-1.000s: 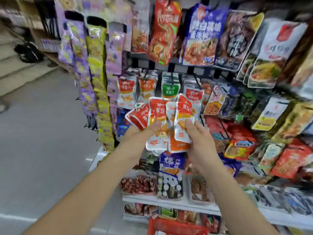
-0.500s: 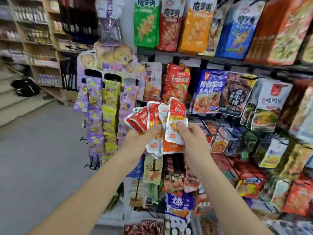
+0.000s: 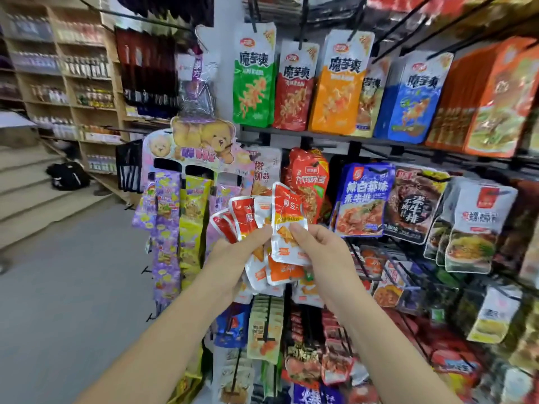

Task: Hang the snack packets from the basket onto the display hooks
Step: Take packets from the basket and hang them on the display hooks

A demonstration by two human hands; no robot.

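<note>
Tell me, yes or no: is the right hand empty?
No, the right hand pinches the front red-and-white snack packet of the bunch that the left hand grips.

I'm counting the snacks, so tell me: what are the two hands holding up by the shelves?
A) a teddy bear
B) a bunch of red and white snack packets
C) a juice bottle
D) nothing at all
B: the left hand and the right hand both pinch a fanned bunch of red and white snack packets in front of the hanging display.
</note>
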